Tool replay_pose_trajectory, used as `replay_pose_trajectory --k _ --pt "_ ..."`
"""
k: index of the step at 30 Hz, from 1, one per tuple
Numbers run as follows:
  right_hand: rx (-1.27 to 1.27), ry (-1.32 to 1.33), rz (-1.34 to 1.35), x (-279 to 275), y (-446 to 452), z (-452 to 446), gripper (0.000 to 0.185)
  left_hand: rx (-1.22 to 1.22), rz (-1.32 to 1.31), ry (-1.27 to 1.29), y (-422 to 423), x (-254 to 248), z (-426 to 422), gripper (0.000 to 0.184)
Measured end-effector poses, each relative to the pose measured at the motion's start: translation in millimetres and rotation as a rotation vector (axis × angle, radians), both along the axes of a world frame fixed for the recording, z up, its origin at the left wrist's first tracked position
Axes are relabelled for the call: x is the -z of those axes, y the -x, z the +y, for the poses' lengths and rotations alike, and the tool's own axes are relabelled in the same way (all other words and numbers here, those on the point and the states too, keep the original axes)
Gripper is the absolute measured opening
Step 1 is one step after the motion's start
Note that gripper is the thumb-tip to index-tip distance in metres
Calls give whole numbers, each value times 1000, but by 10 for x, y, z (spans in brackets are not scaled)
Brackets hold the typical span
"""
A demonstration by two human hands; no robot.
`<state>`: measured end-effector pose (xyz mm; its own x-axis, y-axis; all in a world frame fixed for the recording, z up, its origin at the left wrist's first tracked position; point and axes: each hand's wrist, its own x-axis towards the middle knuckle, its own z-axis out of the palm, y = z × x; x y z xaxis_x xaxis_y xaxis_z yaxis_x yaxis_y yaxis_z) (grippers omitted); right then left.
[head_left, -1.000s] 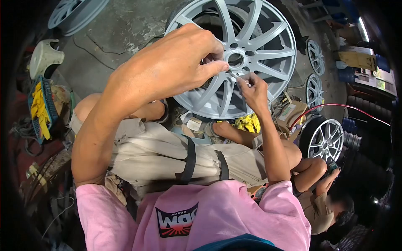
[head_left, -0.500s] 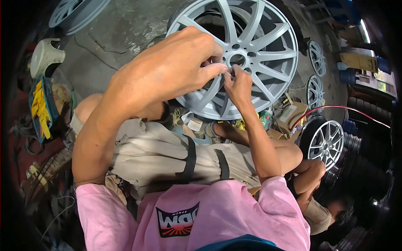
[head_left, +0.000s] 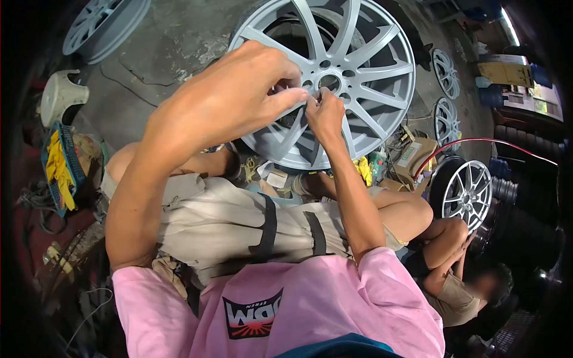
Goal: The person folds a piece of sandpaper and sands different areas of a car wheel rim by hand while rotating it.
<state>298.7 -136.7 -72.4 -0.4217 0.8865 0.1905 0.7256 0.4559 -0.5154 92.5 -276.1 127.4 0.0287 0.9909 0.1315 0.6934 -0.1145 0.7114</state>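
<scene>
A large grey multi-spoke wheel rim (head_left: 382,73) lies face up in front of me. My left hand (head_left: 242,89) is over its left side, thumb and fingers brought together in a pinch. Close by, near the hub hole (head_left: 329,82), my right hand (head_left: 326,114) is also closed, with its fingertips pinched almost against the left thumb. Whatever is between the fingertips is too small or hidden to make out. My left hand and forearm cover part of the rim's spokes.
A co-worker (head_left: 456,292) sits at lower right by a silver wheel (head_left: 467,197). A red hose (head_left: 477,141) arcs across the right. Other rims (head_left: 444,71) lie beyond. At left are a white stool (head_left: 59,101) and a basket with yellow gloves (head_left: 58,161).
The view has shifted, so the rim and both my hands appear slightly farther left. My hands stay pinched close together near the hub. More of the co-worker shows now.
</scene>
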Motion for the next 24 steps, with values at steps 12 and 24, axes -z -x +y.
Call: replay_pose_trajectory --k 12,24 --pt "59 158 32 -190 -27 -70 20 -29 26 83 -7 -12 -9 28" --pt "130 145 85 -103 14 -130 23 3 73 102 -4 8 28 30"
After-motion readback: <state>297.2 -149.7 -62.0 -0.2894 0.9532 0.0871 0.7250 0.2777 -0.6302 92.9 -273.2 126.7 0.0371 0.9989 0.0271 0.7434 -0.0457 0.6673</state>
